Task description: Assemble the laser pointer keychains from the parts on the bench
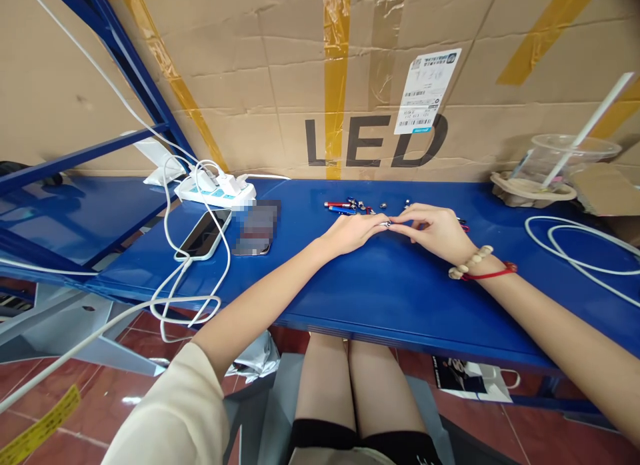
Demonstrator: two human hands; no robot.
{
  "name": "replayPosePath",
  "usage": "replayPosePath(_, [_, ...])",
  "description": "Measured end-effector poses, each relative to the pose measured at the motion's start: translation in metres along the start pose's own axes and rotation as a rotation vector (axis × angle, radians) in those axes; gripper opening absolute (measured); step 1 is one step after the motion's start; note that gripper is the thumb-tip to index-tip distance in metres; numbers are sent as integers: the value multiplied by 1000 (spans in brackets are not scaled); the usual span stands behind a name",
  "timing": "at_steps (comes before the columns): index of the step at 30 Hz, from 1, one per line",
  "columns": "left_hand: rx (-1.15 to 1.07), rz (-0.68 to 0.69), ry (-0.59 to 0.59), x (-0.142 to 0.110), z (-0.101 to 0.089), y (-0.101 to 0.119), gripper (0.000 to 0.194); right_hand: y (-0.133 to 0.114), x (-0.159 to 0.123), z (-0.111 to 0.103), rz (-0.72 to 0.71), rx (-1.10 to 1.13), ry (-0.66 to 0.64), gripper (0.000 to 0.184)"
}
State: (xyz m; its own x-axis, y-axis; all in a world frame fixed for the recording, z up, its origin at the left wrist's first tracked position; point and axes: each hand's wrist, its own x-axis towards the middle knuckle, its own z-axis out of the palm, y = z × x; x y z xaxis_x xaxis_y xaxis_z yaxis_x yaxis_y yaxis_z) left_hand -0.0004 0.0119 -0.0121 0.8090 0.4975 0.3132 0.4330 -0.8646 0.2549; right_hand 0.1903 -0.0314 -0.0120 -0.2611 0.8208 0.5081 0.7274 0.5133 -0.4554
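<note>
My left hand (pixel 353 232) and my right hand (pixel 434 230) rest on the blue table (pixel 390 292), fingertips meeting over a small silver metal part (pixel 385 223). Both hands pinch at it. Just behind them lie a red pen-like tube (pixel 336 204), a blue tube (pixel 343 210) and several tiny metal pieces (pixel 383 205). A bead bracelet and a red string circle my right wrist (pixel 480 265).
A phone (pixel 204 234) on a white cable lies at the left beside a blurred object (pixel 256 228). A white power strip (pixel 215 190) sits behind. A plastic cup with a straw (pixel 560 160) stands far right near a coiled white cable (pixel 575 245). A cardboard wall (pixel 300 85) backs the table.
</note>
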Motion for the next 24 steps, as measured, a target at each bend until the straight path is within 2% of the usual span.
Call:
replayPosePath(8, [-80,11,19,1,4,-5,31,-4,-1,2,3,33,65,34])
replayPosePath(16, [-177,-1,65,0,1,1,26,-4,-2,5,87,194,46,30])
replayPosePath(24, [-243,-73,42,-6,1,8,19,-12,-2,7,146,356,-20,29])
